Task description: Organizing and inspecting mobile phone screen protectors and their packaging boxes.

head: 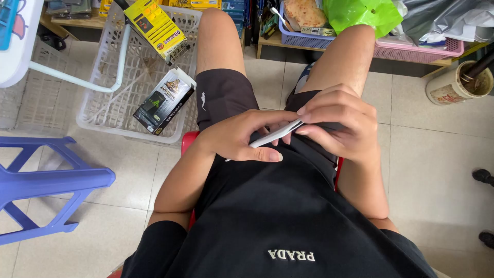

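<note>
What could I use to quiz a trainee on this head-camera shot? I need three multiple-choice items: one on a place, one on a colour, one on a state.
1. Where does the black flat package lie?
A. In the white basket on the floor
B. On the blue stool
C. In the pink basket

2. What colour is the thin flat device between the hands?
A. Red
B. White
C. Green

3. How is the device held?
A. Lying alone on the floor
B. By the right hand only
C. By both hands over the lap

Answers:
1. A: the package leans inside the white mesh basket beside the person's leg.
2. B: its visible edge is white.
3. C: the left hand grips it from below and the right hand holds its other end.
</note>
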